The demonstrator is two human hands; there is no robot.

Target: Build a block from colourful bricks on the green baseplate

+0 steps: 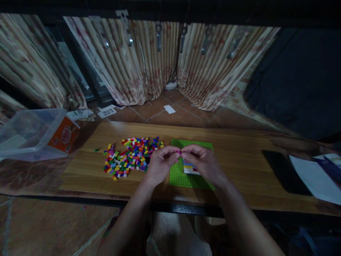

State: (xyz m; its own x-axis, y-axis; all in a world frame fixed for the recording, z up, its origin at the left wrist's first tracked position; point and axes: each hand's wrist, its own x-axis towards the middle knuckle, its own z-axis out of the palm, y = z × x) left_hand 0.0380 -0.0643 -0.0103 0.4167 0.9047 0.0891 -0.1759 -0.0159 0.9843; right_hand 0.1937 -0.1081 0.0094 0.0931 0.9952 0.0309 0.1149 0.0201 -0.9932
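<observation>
Fingers (167, 150) of left hand (159, 165) and right hand (204, 160) pinch narrowly around one small pink piece (179, 152) over the green baseplate (178, 177): presumably light, stiff plastic, best held by its side walls.

Probably a home room. Striped, red-blotched curtains (144, 67) hanging to reddish-brown floor tiles (45, 227); wood-grain worktop (247, 167) scattered with toy bricks (135, 153), clear plastic tub (37, 147) beside.
</observation>
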